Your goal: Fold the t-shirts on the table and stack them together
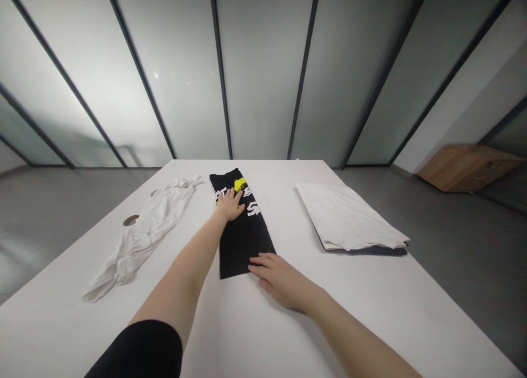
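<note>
A black garment (241, 243) with white lettering and a yellow print lies folded into a long, narrow strip on the white table, most likely a T-shirt. My left hand (229, 205) rests flat on its printed upper part, fingers spread, and covers some of the lettering. At the near right corner of the strip, my right hand (274, 273) lies with its fingers stretched out over the edge of the cloth. Neither hand grips the fabric.
To the left lies a crumpled white garment (148, 235) beside a round hole (130, 220) in the white table (288, 339). On the right is a flat folded white cloth (349, 216) with dark cloth under it. A wooden cabinet (465, 166) stands beyond the table, far right.
</note>
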A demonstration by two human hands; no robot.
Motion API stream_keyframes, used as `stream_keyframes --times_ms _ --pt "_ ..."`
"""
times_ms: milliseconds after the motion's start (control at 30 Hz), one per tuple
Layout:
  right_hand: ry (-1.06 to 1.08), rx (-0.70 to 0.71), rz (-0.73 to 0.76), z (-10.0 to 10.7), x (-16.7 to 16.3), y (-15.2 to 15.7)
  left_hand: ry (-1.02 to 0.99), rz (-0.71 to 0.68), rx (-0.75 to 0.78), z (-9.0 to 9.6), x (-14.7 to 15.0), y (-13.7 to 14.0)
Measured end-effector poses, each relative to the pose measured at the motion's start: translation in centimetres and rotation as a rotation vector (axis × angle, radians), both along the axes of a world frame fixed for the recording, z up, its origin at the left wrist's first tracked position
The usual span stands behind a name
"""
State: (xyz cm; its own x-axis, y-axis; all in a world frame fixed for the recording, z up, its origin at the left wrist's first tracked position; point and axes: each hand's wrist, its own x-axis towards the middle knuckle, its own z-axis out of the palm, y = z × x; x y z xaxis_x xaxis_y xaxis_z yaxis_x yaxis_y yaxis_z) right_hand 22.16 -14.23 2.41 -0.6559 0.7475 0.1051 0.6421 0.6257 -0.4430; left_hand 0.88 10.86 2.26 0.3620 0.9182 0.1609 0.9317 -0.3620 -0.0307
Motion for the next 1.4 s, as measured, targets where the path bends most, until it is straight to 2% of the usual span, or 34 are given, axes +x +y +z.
stream_keyframes --times_ms 133,267,433,533,600,667,733,833,967,1100,1200,1300,1400 --pt "0.038 0.029 -0.011 0.0 -0.5 0.3 -0.074 0.083 0.048 0.3 1.9 -3.3" --pt "0.037 0.007 0.006 1.0 -1.3 -0.2 -0.090 0.173 -0.016 -0.8 3.2 -7.9" --pt "0.141 -0.111 0.161 2.8 -2.0 -2.2 -0.067 0.131 -0.093 -2.0 2.1 -12.2" --pt "0.231 -0.236 0.264 2.9 -2.2 -3.1 -0.063 0.095 -0.100 -2.1 1.2 -14.5" --pt "0.288 -0.302 0.240 2.5 -2.2 -3.1 -0.049 0.066 -0.108 -2.1 0.7 -16.1" --pt "0.318 -0.269 0.119 2.0 -1.8 -2.7 -0.040 0.028 -0.114 -2.2 0.2 -17.7" --pt "0.308 -0.143 -0.010 1.3 -1.3 -1.8 -0.044 -0.011 -0.118 -2.4 -0.4 -19.0" --pt "0.239 0.041 -0.117 0.4 -0.6 -0.4 -0.070 -0.054 -0.111 -2.8 -1.4 -20.2" --pt "0.141 0.078 -0.117 -0.1 -0.7 0.1 -0.173 -0.037 -0.105 -2.3 -1.4 -19.2" --pt "0.137 -0.008 0.058 0.6 -1.4 -1.0 -0.310 0.127 -0.055 -0.2 0.9 -15.4" --pt "0.190 -0.076 0.220 1.3 -1.7 -2.0 -0.331 0.255 -0.001 0.9 3.1 -12.0" --pt "0.252 -0.109 0.313 1.6 -1.7 -2.6 -0.322 0.385 0.031 0.4 4.4 -9.7" --pt "0.281 -0.077 0.294 1.4 -1.4 -2.7 -0.293 0.431 0.047 -1.0 4.8 -9.1"
